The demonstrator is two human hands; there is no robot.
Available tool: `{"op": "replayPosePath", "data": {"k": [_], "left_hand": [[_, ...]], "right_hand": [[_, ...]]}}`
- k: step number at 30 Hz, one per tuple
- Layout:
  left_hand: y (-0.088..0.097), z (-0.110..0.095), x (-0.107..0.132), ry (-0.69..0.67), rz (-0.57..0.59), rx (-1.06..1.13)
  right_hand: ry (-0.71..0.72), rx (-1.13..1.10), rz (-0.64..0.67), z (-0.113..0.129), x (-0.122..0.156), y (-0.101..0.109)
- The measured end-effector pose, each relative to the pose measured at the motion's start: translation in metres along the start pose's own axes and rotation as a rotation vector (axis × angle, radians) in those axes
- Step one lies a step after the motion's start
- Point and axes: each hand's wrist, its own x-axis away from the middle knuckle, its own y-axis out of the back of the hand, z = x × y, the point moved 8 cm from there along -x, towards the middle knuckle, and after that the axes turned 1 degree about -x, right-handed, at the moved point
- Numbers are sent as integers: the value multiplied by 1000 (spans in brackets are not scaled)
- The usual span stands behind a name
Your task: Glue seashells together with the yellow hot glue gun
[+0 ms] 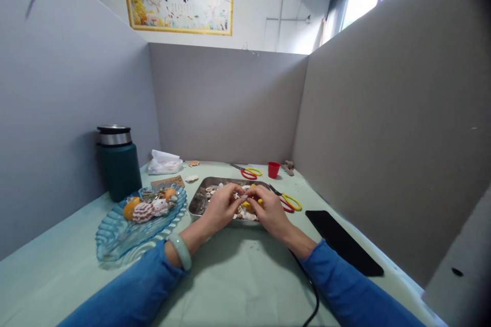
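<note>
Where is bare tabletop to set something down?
Widest: between left sleeve and black cable, this side of the metal tray. Another: between blue dish and left partition. Crowded: the tray, holding shells beneath left hand and right hand.

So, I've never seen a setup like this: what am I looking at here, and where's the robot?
There's no robot here, just a person's two bare hands. The one picture comes from a camera worn on their head, looking forward and down, so the sleeves reach in from the bottom.

The left hand, with a bangle on that wrist, and the right hand meet over a metal tray of shells and other bits. Whatever is between the fingertips is too small to make out.

Around it on the table are a blue dish, a flask, two scissors, a red cup and a flat black thing.
</note>
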Motion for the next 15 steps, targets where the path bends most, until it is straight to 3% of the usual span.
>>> {"op": "replayPosePath", "data": {"k": [4,7,10,12,15], "left_hand": [[1,-1,-4,-2,29,3],[16,3,-13,39,101,-49],[48,33,-19,273,233,-112],[83,56,-22,376,225,-179],[122,96,-14,567,331,-410]], "right_hand": [[-1,12,20,-2,0,-2],[-24,29,1,-4,0,0],[-49,37,-9,-7,-1,2],[-46,46,2,-8,0,0],[-29,55,20,-6,1,-2]]}}
